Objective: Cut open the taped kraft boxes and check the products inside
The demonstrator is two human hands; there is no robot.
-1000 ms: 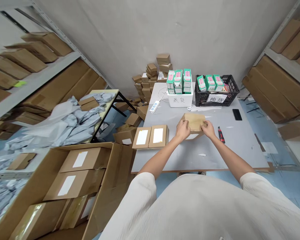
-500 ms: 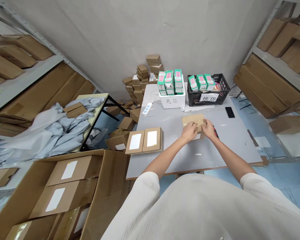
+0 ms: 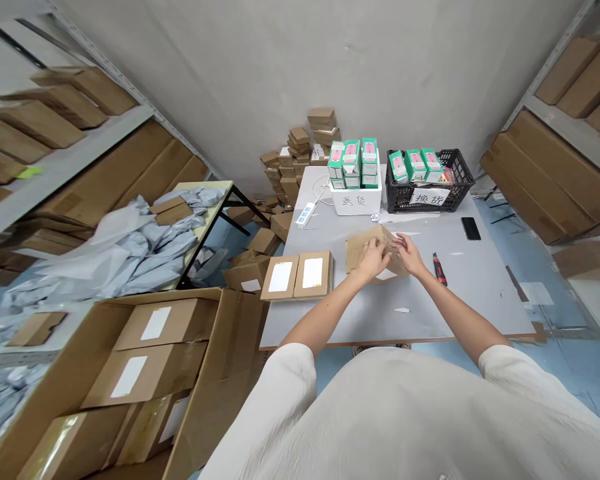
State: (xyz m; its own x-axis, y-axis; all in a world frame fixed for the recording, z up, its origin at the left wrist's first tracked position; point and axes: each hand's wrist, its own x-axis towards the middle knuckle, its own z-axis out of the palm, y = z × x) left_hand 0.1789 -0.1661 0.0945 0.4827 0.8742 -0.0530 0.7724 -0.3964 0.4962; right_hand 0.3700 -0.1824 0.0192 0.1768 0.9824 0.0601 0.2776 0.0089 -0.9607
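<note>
A small brown cardboard box point(image 3: 355, 252) is between my hands on the grey table, turned at an angle, with part of a white label point(image 3: 386, 274) showing on its near side. My left hand point(image 3: 374, 258) lies over the top of the box, its fingers bent and gripping the cardboard. At the box's right edge, my right hand point(image 3: 408, 254) has its fingertips closed against the side; the exact grip there is partly hidden. To the right of that hand lies a red and black utility knife point(image 3: 439, 269), touched by neither hand.
Two labelled boxes point(image 3: 313, 275) sit at the table's left edge. Along the back stand a white bin point(image 3: 359, 202) of green-and-white boxes, a black crate point(image 3: 463, 180) and a power strip point(image 3: 307, 215). A phone point(image 3: 471, 229) lies right. A large open carton point(image 3: 230, 347) stands at lower left.
The cardboard box has turned and shifted left in my hands, and its right side now shows. My right hand has moved off the top to that side, uncovering the utility knife.
</note>
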